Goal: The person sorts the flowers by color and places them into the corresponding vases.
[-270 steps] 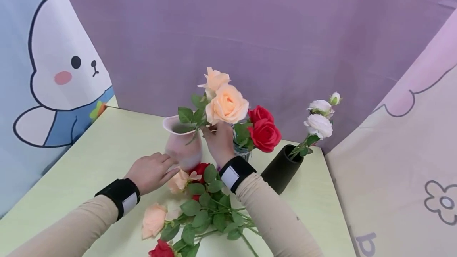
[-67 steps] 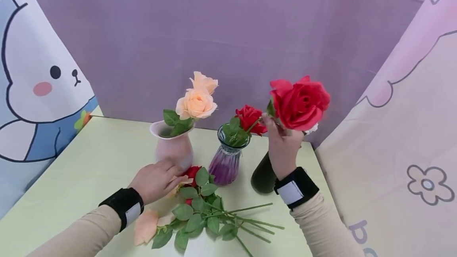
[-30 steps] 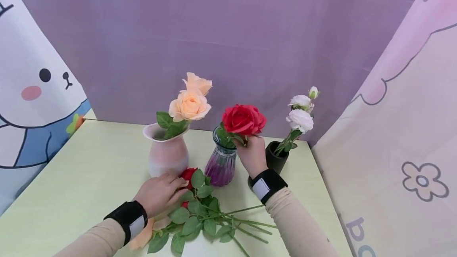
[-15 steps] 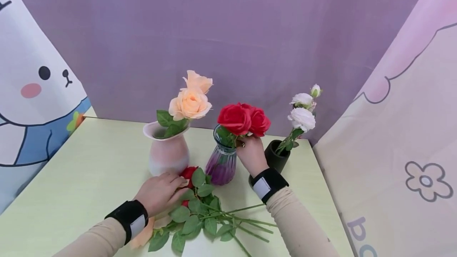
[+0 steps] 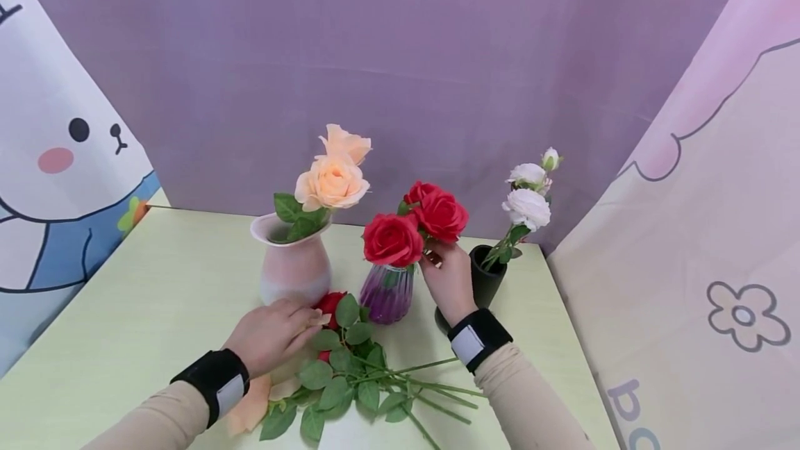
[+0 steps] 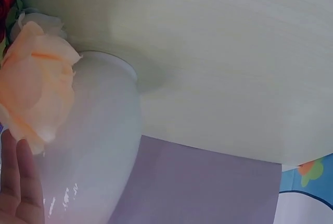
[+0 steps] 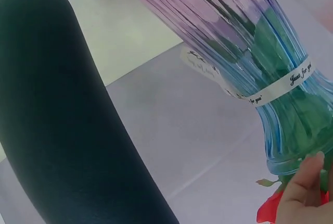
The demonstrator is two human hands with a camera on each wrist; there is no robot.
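My right hand [image 5: 448,283] pinches beneath the right-hand red rose [image 5: 441,216] at the rim of the ribbed purple glass vase [image 5: 387,295]. In the right wrist view the thumb [image 7: 307,177] lies against the glass lip, beside green leaves. Another red rose [image 5: 392,240] leans over the vase's front and covers part of its mouth; a third shows behind. My left hand [image 5: 269,335] rests low by the pink-white pitcher-shaped vase [image 5: 294,273], fingers fairly straight. In the left wrist view its fingertips are right at a peach rose [image 6: 36,83].
The pink-white vase holds peach roses [image 5: 334,181]. To the right leans a black vase [image 5: 486,283] with white flowers [image 5: 527,208]. Leafy stems [image 5: 431,387] lie across the table front, with a red bloom [image 5: 331,307] and a peach bloom [image 5: 250,405]. A purple backdrop [image 5: 400,75] stands behind.
Peach roses went into the pink-white vase earlier. The right hand brought a red rose to the glass vase; its bloom then tipped down left over the front. The left hand stayed nearly still.
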